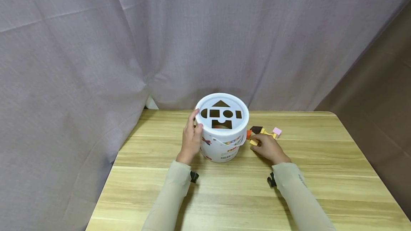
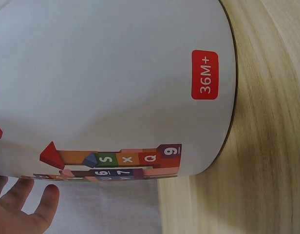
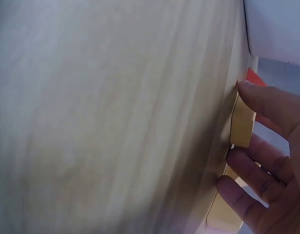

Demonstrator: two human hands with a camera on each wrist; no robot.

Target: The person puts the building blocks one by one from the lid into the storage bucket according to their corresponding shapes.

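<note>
Right hand on a yellow block beside the bucket.

The right hand [image 1: 269, 148] pinches the yellow block [image 1: 253, 142] between thumb and fingers; it lies on the table [image 1: 321, 174] among loose blocks [image 1: 266, 131]. The bucket [image 1: 222, 127] stands just at its 9 o'clock. The left hand [image 1: 191, 138] rests flat-fingered on the bucket's far side, holding nothing.

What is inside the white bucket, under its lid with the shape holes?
The white bucket is closed by its lid. The cut-out holes look dark; only a faint coloured patch shows in the arch-shaped one. The opaque wall and lid cover the contents.
</note>
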